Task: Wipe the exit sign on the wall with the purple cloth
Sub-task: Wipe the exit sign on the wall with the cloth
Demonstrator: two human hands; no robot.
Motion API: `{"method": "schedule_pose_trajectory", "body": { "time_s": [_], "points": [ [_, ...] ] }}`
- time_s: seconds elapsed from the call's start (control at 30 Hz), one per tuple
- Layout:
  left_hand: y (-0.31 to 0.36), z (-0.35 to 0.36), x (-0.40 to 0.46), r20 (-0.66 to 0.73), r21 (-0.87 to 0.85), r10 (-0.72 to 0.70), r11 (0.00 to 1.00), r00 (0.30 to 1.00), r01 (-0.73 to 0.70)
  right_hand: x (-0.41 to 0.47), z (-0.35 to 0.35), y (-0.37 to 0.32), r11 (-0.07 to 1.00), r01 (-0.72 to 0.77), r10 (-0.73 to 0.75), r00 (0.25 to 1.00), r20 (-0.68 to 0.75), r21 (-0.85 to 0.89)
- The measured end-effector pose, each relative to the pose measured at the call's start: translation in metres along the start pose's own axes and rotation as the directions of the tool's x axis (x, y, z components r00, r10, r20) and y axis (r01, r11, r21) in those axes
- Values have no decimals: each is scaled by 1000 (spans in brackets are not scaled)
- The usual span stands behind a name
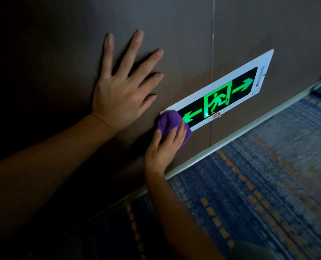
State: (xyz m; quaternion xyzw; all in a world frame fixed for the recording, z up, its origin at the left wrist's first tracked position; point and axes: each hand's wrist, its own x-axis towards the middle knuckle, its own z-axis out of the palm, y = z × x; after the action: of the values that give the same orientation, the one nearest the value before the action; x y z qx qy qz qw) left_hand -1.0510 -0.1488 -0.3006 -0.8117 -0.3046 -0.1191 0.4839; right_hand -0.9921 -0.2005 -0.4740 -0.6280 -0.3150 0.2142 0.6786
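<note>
At frame centre, the right hand (163,147) has its grip closed on the purple cloth (170,122), pressing the exit sign (221,91); better sweep toward upper right. The left hand (118,91) lies open, empty, on the wall (155,25).

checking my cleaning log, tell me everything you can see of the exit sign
The exit sign is a long white-framed rectangle, mounted flat and low on the brown wall. Its black panel glows green: a running figure in a doorway between arrows pointing opposite ways. A small red sticker sits below the figure. The purple cloth covers its left end.
</note>
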Motion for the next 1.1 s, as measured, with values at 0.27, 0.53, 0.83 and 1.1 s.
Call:
{"method": "schedule_pose_trajectory", "body": {
  "time_s": [0.27,0.53,0.83,1.1],
  "points": [
    [26,0,3,-48,-52,-115,992,992,113,35,-13,4,944,315,-303,946,113,-100],
    [27,-5,8,-76,-81,-151,986,986,145,16,-7,47,974,154,-139,985,100,-168],
    [28,-1,10,-168,-3,-107,994,980,108,10,-4,15,981,195,-192,973,127,-10],
    [26,3,7,-149,-16,-106,994,983,105,41,-5,16,971,227,-222,973,69,-76]
  ]
}}
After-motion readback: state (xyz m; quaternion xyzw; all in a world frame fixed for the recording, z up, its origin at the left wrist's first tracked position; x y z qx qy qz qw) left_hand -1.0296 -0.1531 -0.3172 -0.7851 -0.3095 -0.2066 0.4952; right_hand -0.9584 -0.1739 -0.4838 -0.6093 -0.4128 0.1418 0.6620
